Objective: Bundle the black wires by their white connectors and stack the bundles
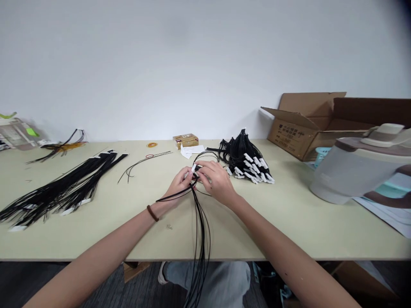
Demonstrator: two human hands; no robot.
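Note:
My left hand point(178, 185) and my right hand point(215, 181) meet at the middle of the table, both closed on a bundle of thin black cables point(201, 231). The cables hang from my fingers over the table's front edge toward my lap. A small white connector point(194, 168) shows between my fingertips. A loop of the same cable point(205, 155) curls just behind my hands. A dark bead bracelet point(153, 213) is on my left wrist.
A long spread of black cables with white connectors point(61, 188) lies at the left. A heap of coiled cables point(245, 159) sits right of my hands. An open cardboard box point(308, 124), a grey jug point(356, 169), a small box point(185, 140) and loose wires point(143, 163) stand around.

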